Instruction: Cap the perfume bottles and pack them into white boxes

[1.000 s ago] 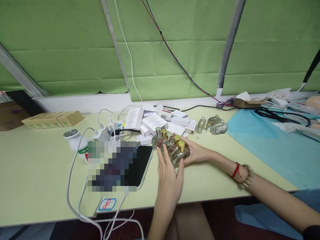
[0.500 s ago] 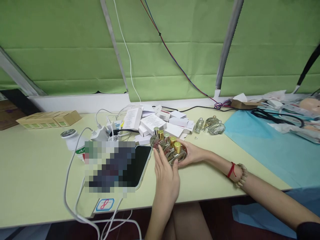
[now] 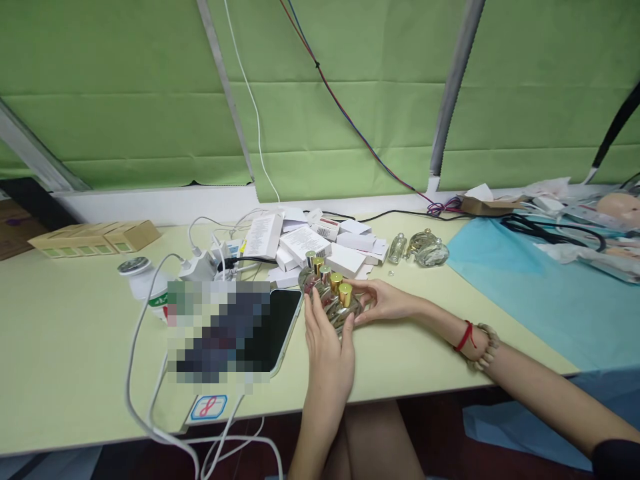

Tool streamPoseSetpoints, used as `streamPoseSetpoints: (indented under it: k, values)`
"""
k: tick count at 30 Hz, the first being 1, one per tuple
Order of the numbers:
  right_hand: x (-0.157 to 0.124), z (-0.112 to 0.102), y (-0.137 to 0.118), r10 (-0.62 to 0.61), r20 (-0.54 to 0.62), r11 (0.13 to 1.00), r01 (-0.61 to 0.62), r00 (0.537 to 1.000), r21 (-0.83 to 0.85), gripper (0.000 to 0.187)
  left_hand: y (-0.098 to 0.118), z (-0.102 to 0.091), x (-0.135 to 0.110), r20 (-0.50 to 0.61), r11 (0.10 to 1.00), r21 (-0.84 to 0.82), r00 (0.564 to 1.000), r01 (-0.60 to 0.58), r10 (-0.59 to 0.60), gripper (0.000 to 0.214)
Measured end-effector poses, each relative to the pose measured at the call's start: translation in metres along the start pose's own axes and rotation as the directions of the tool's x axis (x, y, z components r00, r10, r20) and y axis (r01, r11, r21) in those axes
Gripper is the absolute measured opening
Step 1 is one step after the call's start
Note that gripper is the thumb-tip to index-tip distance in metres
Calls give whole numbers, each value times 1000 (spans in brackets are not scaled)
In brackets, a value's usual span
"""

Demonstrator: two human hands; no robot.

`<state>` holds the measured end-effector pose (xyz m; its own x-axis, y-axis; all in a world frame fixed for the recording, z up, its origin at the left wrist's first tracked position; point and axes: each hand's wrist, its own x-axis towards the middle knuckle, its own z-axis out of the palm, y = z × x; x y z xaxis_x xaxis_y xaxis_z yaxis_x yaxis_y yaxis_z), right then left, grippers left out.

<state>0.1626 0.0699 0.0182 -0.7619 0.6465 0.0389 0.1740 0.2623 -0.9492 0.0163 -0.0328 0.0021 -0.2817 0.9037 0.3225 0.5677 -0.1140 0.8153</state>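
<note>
A row of several small glass perfume bottles (image 3: pixel 330 297) with gold caps stands on the pale green table (image 3: pixel 75 333), just right of a phone (image 3: pixel 277 330). My left hand (image 3: pixel 327 347) presses against the near side of the row with fingers curled round it. My right hand (image 3: pixel 383 300) cups the far right side of the same row. Both hands are closed on the bottles, squeezing them together. A red string and a bead bracelet sit on my right wrist.
A heap of small white boxes (image 3: pixel 305 243) lies behind the bottles. Two loose glass bottles (image 3: pixel 425 250) sit to the right near a blue cloth (image 3: pixel 525 287). White cables and a charger (image 3: pixel 197 267), a white jar (image 3: pixel 140 280) and tan cartons (image 3: pixel 95 237) are on the left.
The cluster of bottles and both hands have slid a little to the left and away from me, towards the white boxes and the phone.
</note>
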Motion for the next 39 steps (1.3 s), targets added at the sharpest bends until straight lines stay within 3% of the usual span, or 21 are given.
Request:
streamPoseSetpoints:
  k: [12, 15, 19, 25, 33, 39]
  values:
    - [1, -2, 3, -22, -95, 993, 11, 995, -122, 88, 0, -2, 1, 15, 997, -39, 998, 64, -64, 71]
    - [1, -5, 7, -62, -110, 980, 40, 992, -193, 84, 2, -2, 1, -30, 999, -38, 999, 12, -13, 73]
    - [-2, -11, 5, -102, -121, 937, 54, 987, -346, 70, 7, -1, -1, -100, 986, 63, 982, -154, 159, 76]
    - [-7, -12, -4, -155, -82, 876, 98, 985, -473, 44, 4, 1, -2, -19, 971, 169, 984, -169, 174, 73]
    - [-7, -11, -2, -135, -66, 893, 92, 989, -441, 45, 2, 0, -1, -15, 966, 191, 984, -173, 179, 59]
    - [-8, -10, -2, -127, -118, 882, 57, 985, -469, 49, -2, 3, 0, -44, 964, 224, 986, -146, 159, 55]
